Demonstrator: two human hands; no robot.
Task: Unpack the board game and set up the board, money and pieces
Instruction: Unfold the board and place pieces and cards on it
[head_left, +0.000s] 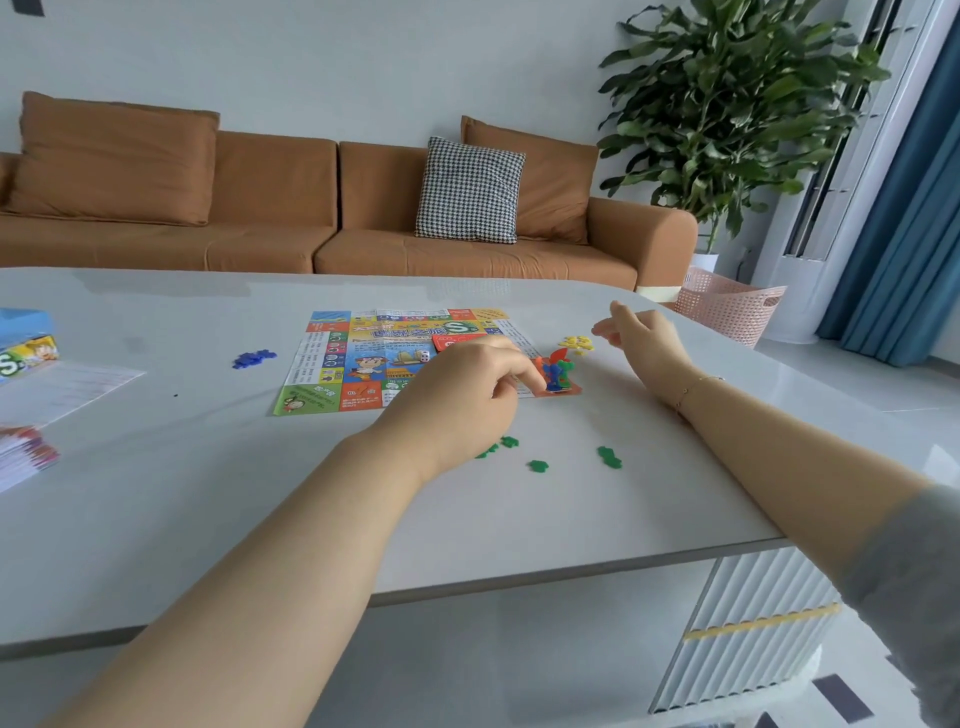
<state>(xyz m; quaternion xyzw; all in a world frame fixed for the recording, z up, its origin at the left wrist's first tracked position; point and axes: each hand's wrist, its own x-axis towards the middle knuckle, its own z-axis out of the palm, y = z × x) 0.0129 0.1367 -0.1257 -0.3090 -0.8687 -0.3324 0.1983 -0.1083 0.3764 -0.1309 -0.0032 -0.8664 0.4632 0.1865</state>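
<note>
The colourful paper game board (363, 364) lies flat in the middle of the grey table (208, 493). At its near right corner stands a cluster of red, blue and green player pieces (557, 373). My left hand (462, 400) has its fingers curled, and thumb and forefinger pinch at a blue piece in that cluster. My right hand (644, 332) hovers to the right of the board with relaxed fingers and holds nothing. Yellow tokens (576, 343) lie just left of it. A red card stack (457, 342) and a white die (425, 356) sit on the board.
Blue tokens (253, 358) lie left of the board and green tokens (609, 457) are scattered near my left wrist. The game box (26, 343), a printed sheet (67, 387) and a stack of paper money (26, 452) occupy the table's left edge. A brown sofa (322, 228) stands behind.
</note>
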